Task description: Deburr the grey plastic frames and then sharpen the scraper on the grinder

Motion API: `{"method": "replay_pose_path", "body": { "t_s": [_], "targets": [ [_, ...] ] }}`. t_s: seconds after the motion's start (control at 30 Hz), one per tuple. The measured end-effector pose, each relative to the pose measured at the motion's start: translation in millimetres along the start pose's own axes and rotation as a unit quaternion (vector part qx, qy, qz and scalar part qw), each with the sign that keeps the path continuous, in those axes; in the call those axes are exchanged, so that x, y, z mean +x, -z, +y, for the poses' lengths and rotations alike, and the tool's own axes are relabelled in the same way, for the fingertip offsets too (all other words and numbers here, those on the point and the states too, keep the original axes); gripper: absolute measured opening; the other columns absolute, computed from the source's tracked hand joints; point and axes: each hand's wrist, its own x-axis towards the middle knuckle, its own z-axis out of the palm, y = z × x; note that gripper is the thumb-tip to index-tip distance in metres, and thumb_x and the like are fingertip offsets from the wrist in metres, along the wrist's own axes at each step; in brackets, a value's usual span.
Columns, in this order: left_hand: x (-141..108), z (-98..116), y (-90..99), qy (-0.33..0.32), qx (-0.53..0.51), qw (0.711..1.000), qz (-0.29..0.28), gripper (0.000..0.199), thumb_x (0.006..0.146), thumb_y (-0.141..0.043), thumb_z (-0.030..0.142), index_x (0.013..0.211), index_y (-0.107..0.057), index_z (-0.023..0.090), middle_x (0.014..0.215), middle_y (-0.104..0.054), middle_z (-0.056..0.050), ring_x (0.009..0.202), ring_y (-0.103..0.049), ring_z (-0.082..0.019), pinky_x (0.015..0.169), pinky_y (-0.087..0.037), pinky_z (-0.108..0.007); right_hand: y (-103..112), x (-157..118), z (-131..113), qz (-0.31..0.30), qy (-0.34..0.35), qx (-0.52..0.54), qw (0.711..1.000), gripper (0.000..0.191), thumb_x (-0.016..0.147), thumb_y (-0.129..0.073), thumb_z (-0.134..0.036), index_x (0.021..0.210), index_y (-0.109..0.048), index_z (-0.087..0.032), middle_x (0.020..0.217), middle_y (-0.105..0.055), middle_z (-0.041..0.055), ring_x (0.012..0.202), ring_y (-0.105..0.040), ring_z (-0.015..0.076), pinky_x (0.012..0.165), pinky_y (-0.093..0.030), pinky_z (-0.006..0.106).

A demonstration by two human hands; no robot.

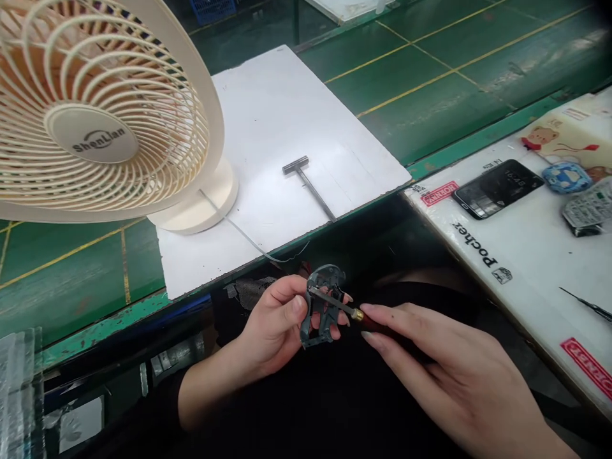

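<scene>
In the middle of the head view, my left hand (282,319) grips a dark grey moulded plastic part (313,328) with a rounded top and openings in its frame. Its thumb presses the near side, and fingertips show behind the far side. My right hand (444,363) pinches a slim hand tool (337,303) with a flat grey blade, a brass collar and a dark reddish handle. The blade reaches across the part's upper opening, its tip at the inner edge near my left thumb. The handle's rear end is hidden under my right hand.
A cream fan (217,185) stands on a white board (268,121), its cord hanging over the front edge. A metal T-shaped tool (313,191) lies there too. Rightward, a white-covered surface (530,274) holds a phone (497,188), a blue patterned item (567,177) and a thin black tool (588,305).
</scene>
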Motion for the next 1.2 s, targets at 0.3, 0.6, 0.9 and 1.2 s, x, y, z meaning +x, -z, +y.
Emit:
{"method": "replay_pose_path", "body": {
  "t_s": [0.3, 0.6, 0.9, 1.2],
  "targets": [
    [-2, 6, -4.3, -0.016, 0.065, 0.998, -0.001, 0.030, 0.099, -0.096, 0.037, 0.124, -0.087, 0.024, 0.117, -0.091, -0.012, 0.096, -0.088, -0.024, 0.085, -0.070, -0.034, 3, -10, 8, -0.037, 0.032, -0.029, 0.998, 0.054, 0.114, -0.064, -0.009, 0.162, -0.065, -0.032, 0.119, -0.088, 0.0028, 0.100, -0.088, 0.0204, 0.089, -0.072, 0.029],
    [-14, 13, -1.0, 0.063, 0.111, 0.992, 0.015, 0.040, 0.101, -0.093, 0.049, 0.121, -0.094, 0.015, 0.103, -0.090, -0.015, 0.087, -0.085, -0.023, 0.085, -0.068, -0.033, 9, -15, 19, -0.072, 0.044, -0.046, 0.995, 0.066, 0.115, -0.065, -0.013, 0.176, -0.055, -0.037, 0.133, -0.087, 0.0020, 0.109, -0.088, 0.0229, 0.089, -0.073, 0.031],
    [-17, 14, 2.3, 0.066, 0.148, 0.986, 0.029, 0.041, 0.100, -0.093, 0.052, 0.122, -0.095, 0.017, 0.098, -0.090, -0.014, 0.083, -0.083, -0.022, 0.084, -0.067, -0.034, 1, -26, 14, -0.035, 0.040, -0.076, 0.996, 0.048, 0.115, -0.069, -0.021, 0.161, -0.067, -0.034, 0.129, -0.088, 0.0007, 0.101, -0.087, 0.0215, 0.092, -0.073, 0.031],
    [-18, 13, -1.1, 0.008, 0.194, 0.978, 0.070, 0.040, 0.099, -0.094, 0.051, 0.121, -0.095, 0.017, 0.113, -0.090, -0.017, 0.085, -0.081, -0.024, 0.087, -0.065, -0.039, -16, -21, 8, -0.023, 0.000, 0.002, 1.000, 0.042, 0.116, -0.066, -0.019, 0.154, -0.068, -0.037, 0.124, -0.089, -0.0001, 0.097, -0.090, 0.0226, 0.081, -0.075, 0.030]
  ]
}}
